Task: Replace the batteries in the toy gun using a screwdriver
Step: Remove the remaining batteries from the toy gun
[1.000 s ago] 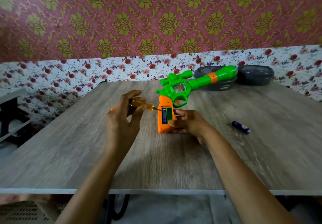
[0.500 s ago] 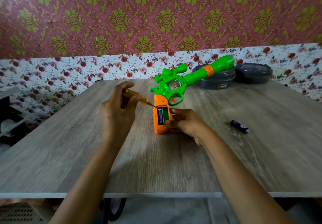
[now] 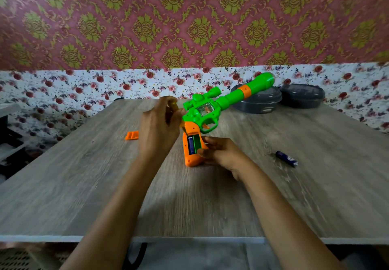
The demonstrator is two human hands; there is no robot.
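Counts on the worktop point(image 3: 84, 185)

One toy gun point(image 3: 210, 110), two batteries point(image 3: 286, 158) point(image 3: 191, 144), one orange cover point(image 3: 132, 135), two grey containers point(image 3: 257, 100) point(image 3: 303, 96), two hands point(image 3: 156, 131) point(image 3: 223, 154).

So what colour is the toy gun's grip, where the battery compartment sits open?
Orange grip, on the green plastic toy gun; seen in the head view.

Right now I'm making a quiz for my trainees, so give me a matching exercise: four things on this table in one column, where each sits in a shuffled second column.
Things:
1. loose battery
2. orange cover
3. toy gun
4. grey containers

Places:
A. at the table's far edge, by the wall
B. lying alone on the table, beyond the right hand
C. flat on the table, past the left hand
D. propped up, grip held by the right hand

Pairs: 1-B, 2-C, 3-D, 4-A
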